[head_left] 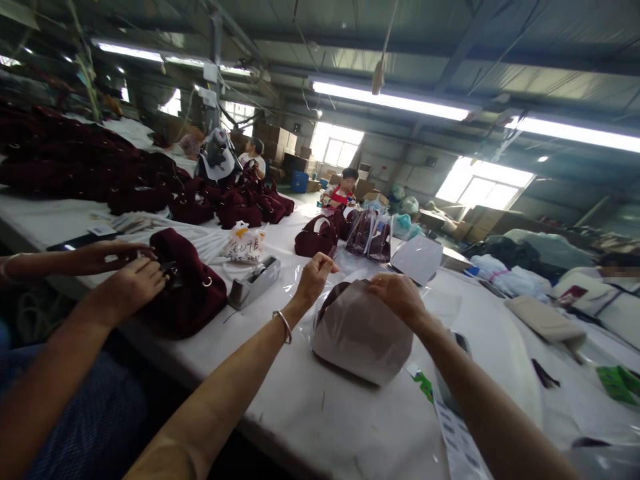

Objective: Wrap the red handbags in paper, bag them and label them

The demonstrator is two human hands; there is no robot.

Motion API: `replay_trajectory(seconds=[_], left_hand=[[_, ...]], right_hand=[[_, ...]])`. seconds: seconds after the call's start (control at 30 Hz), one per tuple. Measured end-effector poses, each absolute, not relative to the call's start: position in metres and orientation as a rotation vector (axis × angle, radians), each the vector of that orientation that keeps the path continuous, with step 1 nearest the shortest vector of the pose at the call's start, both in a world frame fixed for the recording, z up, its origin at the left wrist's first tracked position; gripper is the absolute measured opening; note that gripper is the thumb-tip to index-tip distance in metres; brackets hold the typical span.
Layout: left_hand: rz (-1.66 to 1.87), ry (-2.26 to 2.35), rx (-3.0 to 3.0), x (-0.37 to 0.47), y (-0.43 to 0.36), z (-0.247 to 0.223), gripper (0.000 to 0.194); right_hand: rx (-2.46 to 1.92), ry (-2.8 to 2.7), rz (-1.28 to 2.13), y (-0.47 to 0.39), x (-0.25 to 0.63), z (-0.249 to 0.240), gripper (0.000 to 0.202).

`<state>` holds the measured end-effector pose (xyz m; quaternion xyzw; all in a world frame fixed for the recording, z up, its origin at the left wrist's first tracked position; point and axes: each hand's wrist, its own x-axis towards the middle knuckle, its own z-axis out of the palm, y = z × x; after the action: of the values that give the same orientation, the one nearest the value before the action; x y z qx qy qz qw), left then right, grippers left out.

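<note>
A bag in clear plastic (pixel 363 337), with a grey-white sheet over its near side and a dark part showing at the upper left, stands on the white table (pixel 300 407) before me. My left hand (pixel 315 279), a silver bangle on its wrist, pinches the clear plastic film above the bag's left side. At the bag's top right, my right hand (pixel 397 293) has its fingers closed on the plastic and the sheet's upper edge. A grey tape dispenser (pixel 255 283) sits left of my left hand.
At the left, another person's hands (pixel 133 273) work on a maroon bag (pixel 185 287). Maroon bags (pixel 90 167) are piled at the back left. Wrapped bags (pixel 370 233) and a white sheet (pixel 417 259) lie beyond mine. A person (pixel 340 193) sits across the table.
</note>
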<state>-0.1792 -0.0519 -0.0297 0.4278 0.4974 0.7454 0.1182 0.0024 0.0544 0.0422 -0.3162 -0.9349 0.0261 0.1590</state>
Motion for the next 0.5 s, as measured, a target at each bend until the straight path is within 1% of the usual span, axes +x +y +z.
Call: replay_trajectory(seconds=[0.13,0.23,0.3,0.37,0.43,0.5], left_hand=[[2.190,1.473,1.222,-0.177,-0.052,-0.032,0.020],[2.232,1.464,1.195,-0.178,-0.052,-0.033,0.020],[2.231,1.446,1.206,-0.178,-0.051,-0.034,0.020],[2.202,1.437,1.223,-0.178,-0.048,-0.035,0.020],[2.188,1.444,1.212,-0.176,-0.044,-0.035,0.021],[2.202,1.451,1.177,-0.175,-0.042,-0.032,0.021]], right_hand=[[-0.878,-2.774,-0.053,0.052,-0.004,0.033,0.025],[-0.863,-2.710,0.053,0.064,-0.004,0.044,0.018],[-0.823,-2.689,0.162,0.070,-0.003,0.050,0.019],[-0.773,-2.781,0.243,0.070,-0.001,0.050,0.021],[-0.756,-2.835,0.256,0.065,0.000,0.048,0.025],[-0.793,-2.784,0.176,0.061,0.001,0.048,0.030]])
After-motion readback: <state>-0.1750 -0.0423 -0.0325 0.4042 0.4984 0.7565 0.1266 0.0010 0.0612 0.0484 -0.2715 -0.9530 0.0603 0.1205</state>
